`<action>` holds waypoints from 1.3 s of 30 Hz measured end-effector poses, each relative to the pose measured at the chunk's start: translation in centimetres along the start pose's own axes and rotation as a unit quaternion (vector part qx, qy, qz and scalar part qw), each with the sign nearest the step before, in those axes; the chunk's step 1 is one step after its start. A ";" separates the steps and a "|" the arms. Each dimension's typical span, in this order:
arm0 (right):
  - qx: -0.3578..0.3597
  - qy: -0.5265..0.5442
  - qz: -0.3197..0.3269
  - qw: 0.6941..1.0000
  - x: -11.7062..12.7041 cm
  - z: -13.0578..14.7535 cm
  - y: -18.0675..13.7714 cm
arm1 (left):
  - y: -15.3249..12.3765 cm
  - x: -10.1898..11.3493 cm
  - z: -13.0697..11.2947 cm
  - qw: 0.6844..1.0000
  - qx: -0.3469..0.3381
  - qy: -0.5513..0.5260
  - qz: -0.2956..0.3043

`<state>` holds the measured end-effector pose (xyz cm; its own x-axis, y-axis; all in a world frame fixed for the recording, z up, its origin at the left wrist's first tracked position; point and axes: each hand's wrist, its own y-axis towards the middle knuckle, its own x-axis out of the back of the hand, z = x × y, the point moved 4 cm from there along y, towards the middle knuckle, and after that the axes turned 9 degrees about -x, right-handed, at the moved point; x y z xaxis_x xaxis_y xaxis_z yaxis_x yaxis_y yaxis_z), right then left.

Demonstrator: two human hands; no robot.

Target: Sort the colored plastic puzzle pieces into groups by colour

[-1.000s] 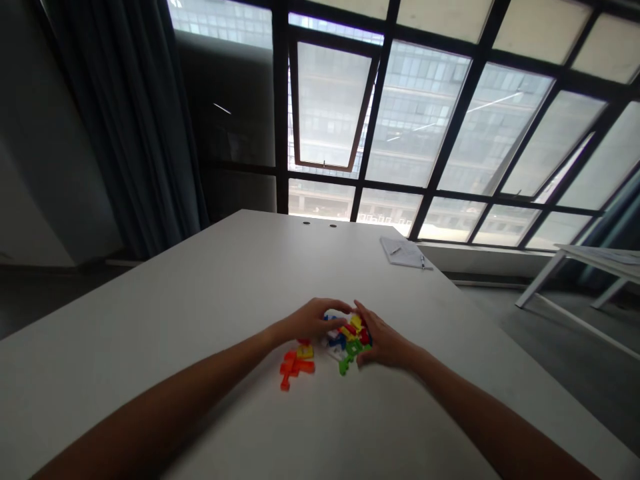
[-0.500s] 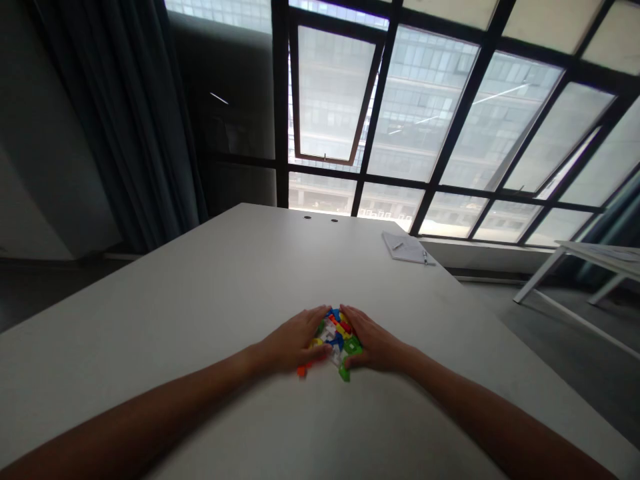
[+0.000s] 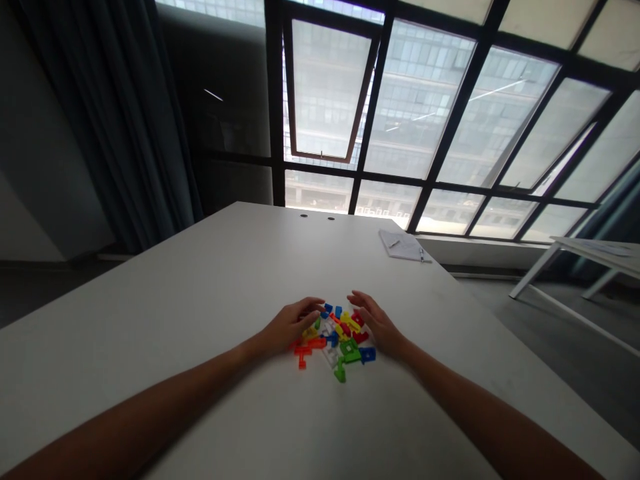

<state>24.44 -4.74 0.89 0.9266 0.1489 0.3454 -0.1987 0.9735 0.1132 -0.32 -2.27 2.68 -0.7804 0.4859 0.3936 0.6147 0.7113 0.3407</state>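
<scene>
A loose pile of small plastic building pieces in several colours lies on the white table (image 3: 210, 300) between my two hands. Among them are a green piece (image 3: 350, 351), a blue piece (image 3: 368, 354), an orange piece (image 3: 302, 352) and a yellow piece (image 3: 351, 323). At the left side of the pile, my left hand (image 3: 293, 324) is open, its fingers partly curled over the edge pieces. My right hand (image 3: 376, 323) is open along the right side, fingers apart and raised a little. Neither hand holds a piece.
A white notepad (image 3: 404, 245) with pens lies near the table's far right edge. Two dark round cable holes (image 3: 304, 216) sit at the far end. Tall windows stand beyond, and another white table (image 3: 595, 250) is off to the right.
Both hands have loosened from around the pile and moved apart. The pieces, bunched together before, are now more spread out, with more of them visible.
</scene>
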 end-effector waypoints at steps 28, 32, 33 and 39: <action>0.063 -0.243 -0.066 0.966 2.2 -1.1 1.0 | -0.4 1.7 0.9 0.961 0.013 0.273 -0.037; 0.057 -0.239 -0.071 0.967 2.2 -1.0 1.0 | -0.3 2.1 1.1 0.960 0.016 0.277 -0.028; 0.056 -0.239 -0.073 0.967 2.2 -1.0 1.0 | -0.4 2.2 0.9 0.963 0.014 0.269 -0.021; 0.060 -0.246 -0.075 0.965 2.2 -1.2 0.9 | -1.1 2.2 -0.8 0.964 -0.057 0.227 0.125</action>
<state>26.66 -3.33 0.66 0.6901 -0.1211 0.7135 -0.1369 0.9463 0.2930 -2.68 -2.39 3.83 -0.4907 0.3444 0.8004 0.8063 0.5277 0.2673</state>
